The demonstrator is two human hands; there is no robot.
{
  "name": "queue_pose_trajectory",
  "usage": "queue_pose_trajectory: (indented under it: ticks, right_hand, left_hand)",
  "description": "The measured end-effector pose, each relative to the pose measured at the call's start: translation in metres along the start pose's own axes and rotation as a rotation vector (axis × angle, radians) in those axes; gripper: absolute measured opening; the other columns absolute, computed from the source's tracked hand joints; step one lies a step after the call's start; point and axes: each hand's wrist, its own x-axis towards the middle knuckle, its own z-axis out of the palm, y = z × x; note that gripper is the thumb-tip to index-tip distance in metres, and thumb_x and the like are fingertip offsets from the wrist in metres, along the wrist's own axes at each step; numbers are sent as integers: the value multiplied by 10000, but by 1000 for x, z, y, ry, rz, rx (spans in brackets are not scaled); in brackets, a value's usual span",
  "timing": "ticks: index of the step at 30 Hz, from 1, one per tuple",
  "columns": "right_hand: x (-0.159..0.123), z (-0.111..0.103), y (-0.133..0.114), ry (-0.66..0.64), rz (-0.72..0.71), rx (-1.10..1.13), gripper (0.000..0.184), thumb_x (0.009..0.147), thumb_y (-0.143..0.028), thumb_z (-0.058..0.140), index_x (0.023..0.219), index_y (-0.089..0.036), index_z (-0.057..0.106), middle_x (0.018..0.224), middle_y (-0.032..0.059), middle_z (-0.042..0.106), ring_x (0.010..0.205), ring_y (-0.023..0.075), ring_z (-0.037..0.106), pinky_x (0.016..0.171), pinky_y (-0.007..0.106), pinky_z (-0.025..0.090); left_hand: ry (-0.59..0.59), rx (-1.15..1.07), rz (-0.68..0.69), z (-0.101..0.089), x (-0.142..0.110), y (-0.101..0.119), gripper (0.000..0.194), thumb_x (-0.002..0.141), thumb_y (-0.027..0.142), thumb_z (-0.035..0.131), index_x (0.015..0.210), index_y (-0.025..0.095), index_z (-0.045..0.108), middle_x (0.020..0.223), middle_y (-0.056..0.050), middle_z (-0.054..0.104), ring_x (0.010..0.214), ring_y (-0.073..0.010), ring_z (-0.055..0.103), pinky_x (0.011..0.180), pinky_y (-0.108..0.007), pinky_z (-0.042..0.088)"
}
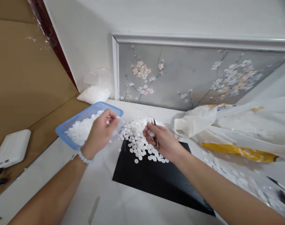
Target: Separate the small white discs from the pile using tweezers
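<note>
My left hand [100, 130] is raised above the right side of the blue basket [65, 143], thumb and fingers pinched together. A small white disc [118, 117] shows at its fingertips. My right hand [162, 139] is closed around small metal snips [153, 122], their two tips pointing up and away; most of the tool is hidden by the fingers. Beneath and beside that hand spreads a heap of white discs [140, 145], partly on a black sheet [151, 181] and partly on the white table. More white discs [80, 129] fill the basket.
A clear bag of white pieces [94, 93] leans by the wall behind the basket. To the right lies a white and yellow plastic bag [238, 134], with loose discs [240, 179] near it. A white power bank [12, 148] rests on cardboard at left. A framed flower picture [170, 75] stands behind.
</note>
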Motion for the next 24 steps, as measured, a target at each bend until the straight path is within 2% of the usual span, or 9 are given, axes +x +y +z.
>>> queue_pose_trajectory:
  ticks: [2, 4, 8, 11, 15, 17, 20, 22, 24]
  right_hand:
    - [29, 33, -13, -12, -29, -32, 314, 875, -390, 530, 656, -166, 519, 593, -31, 530, 434, 53, 387, 423, 200, 311]
    - [58, 69, -18, -14, -50, -86, 318, 928, -341, 456, 678, -163, 540, 632, -21, 560, 479, 64, 464, 482, 202, 392]
    - [103, 124, -9, -40, -65, -231, 212, 931, -296, 501, 1007, -135, 616, 1010, 64, 634, 852, 167, 619, 742, 331, 520]
    - [110, 130, -2, -57, -76, -297, 312, 908, -312, 554, 1181, -162, 547, 1176, 84, 579, 974, 208, 604, 810, 410, 519]
    - [80, 94, -3, -55, -158, -333, 339, 985, -346, 318, 970, -163, 604, 751, 14, 628, 606, 102, 585, 600, 236, 482]
    - [52, 64, -1, -23, -198, -382, 333, 964, -402, 346, 950, -187, 599, 555, -56, 508, 439, 87, 455, 488, 217, 406]
    - [3, 13, 8, 20, -210, -466, 322, 909, -464, 454, 1001, -200, 615, 521, -80, 417, 432, 95, 385, 460, 222, 355]
    - [-29, -17, 18, 53, -226, -618, 425, 928, -503, 376, 1107, -205, 620, 588, -50, 442, 496, 119, 432, 491, 244, 387]
    - [-58, -39, 27, 110, -327, -839, 469, 948, -478, 338, 1231, -197, 585, 672, -9, 499, 614, 150, 510, 586, 275, 443]
  left_hand:
    - [171, 344, 59, -26, 14, -10, 106, 806, 298, 541, 758, 209, 510, 637, 34, 529, 569, -133, 461, 568, -242, 316]
    - [134, 503, -37, -40, 21, -25, 74, 787, 256, 537, 735, 206, 520, 646, 8, 568, 634, -176, 512, 617, -268, 329]
    - [156, 486, -98, -45, 25, -48, 93, 713, 179, 579, 643, 198, 520, 709, -50, 636, 810, -256, 585, 745, -336, 352]
    - [198, 398, -99, -45, 26, -50, 132, 685, 169, 586, 604, 202, 487, 711, -54, 633, 902, -286, 584, 799, -368, 359]
    - [110, 143, -72, -35, 19, -32, 155, 733, 264, 583, 658, 202, 462, 720, -28, 641, 851, -227, 618, 764, -331, 428]
    - [-42, -22, -72, -18, 6, -18, 188, 764, 322, 576, 692, 197, 455, 732, -32, 669, 785, -193, 653, 713, -302, 473]
    - [-347, -233, -105, 16, -22, -2, 199, 748, 333, 630, 746, 178, 504, 719, -54, 708, 684, -175, 680, 623, -268, 506]
    - [-619, -540, -326, 38, -41, 3, 277, 702, 307, 712, 880, 165, 556, 759, -76, 723, 683, -169, 686, 624, -259, 513]
    - [-708, -656, -485, 53, -56, 4, 289, 678, 304, 752, 861, 134, 607, 809, -99, 727, 706, -162, 693, 648, -241, 521]
